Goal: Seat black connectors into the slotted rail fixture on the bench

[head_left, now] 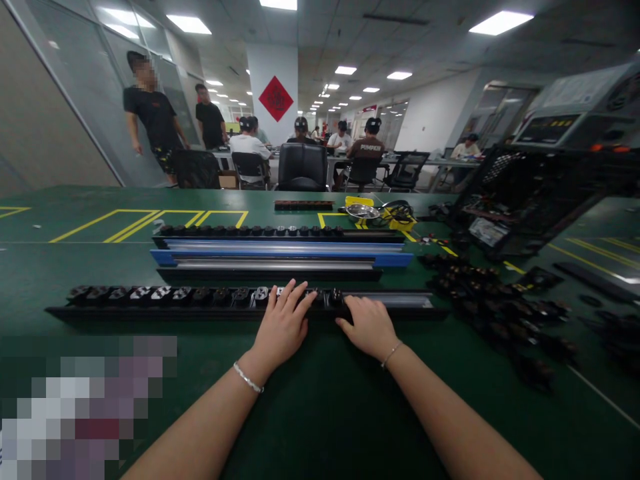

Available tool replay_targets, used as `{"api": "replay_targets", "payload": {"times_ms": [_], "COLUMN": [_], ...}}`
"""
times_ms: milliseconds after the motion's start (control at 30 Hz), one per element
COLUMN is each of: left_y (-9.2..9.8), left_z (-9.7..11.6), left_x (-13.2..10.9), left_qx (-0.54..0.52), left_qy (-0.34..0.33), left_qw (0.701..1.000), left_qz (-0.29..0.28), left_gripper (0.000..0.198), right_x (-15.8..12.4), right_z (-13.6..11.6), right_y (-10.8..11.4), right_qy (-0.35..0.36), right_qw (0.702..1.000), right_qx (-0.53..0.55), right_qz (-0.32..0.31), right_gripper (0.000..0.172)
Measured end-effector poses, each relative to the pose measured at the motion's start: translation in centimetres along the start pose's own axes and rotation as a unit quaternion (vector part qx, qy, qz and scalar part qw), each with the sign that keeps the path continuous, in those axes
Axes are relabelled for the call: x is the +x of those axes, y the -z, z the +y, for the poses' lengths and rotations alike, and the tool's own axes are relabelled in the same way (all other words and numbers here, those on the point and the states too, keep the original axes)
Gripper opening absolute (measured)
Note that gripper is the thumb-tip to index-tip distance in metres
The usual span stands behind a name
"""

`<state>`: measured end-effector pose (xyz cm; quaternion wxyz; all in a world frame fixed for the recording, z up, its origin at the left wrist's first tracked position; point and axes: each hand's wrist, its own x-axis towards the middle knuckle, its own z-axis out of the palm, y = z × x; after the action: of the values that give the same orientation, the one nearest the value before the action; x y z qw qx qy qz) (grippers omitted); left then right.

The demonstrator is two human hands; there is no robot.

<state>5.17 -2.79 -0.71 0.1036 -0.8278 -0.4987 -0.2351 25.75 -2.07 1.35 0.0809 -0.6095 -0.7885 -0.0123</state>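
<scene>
A long black power strip rail point(150, 303) lies across the green table in front of me, with several socket modules point(165, 293) seated along its left and middle part. My left hand point(283, 327) rests on the rail with its fingers stretched over the sockets. My right hand point(367, 323) lies just to the right, fingers curled down on a socket module at the end of the filled row. The rail's right stretch point(400, 301) shows a bare metal channel.
Behind lie a blue-edged rail point(280, 257) and another socket-filled rail point(250, 232). A pile of loose black socket modules point(490, 300) spreads at the right. A black crate point(525, 193), a metal bowl point(363, 212) and seated people at far tables are beyond.
</scene>
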Motion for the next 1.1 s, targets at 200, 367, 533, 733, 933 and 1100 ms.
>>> {"api": "replay_targets", "payload": {"times_ms": [200, 367, 533, 733, 933, 1100], "left_y": [0.3, 0.5, -0.2, -0.8, -0.9, -0.8], "left_z": [0.1, 1.0, 2.9, 4.7, 3.9, 3.8], "left_x": [-0.1, -0.3, -0.1, 0.5, 0.1, 0.1], "left_qx": [0.003, -0.002, 0.007, 0.018, 0.015, 0.025], "left_qy": [0.002, -0.064, -0.078, -0.023, -0.064, -0.078], "left_qw": [1.000, 0.998, 0.997, 0.999, 0.998, 0.997], "left_qz": [0.014, 0.000, -0.026, -0.025, -0.015, 0.014], "left_gripper": [0.052, 0.052, 0.054, 0.050, 0.059, 0.057], "right_x": [1.3, 1.4, 1.3, 1.4, 1.5, 1.4], "right_z": [-2.4, -3.1, -2.7, -2.4, -1.9, -1.6], "right_y": [-0.1, -1.5, -1.9, -1.3, -1.4, -1.8], "right_qy": [-0.143, -0.147, -0.122, -0.098, -0.092, -0.084], "right_qw": [0.986, 0.976, 0.971, 0.978, 0.976, 0.972], "right_qx": [0.058, 0.052, 0.045, 0.079, 0.089, 0.098], "right_qz": [0.068, 0.154, 0.200, 0.166, 0.179, 0.195], "right_gripper": [0.047, 0.041, 0.033, 0.029, 0.028, 0.030]}}
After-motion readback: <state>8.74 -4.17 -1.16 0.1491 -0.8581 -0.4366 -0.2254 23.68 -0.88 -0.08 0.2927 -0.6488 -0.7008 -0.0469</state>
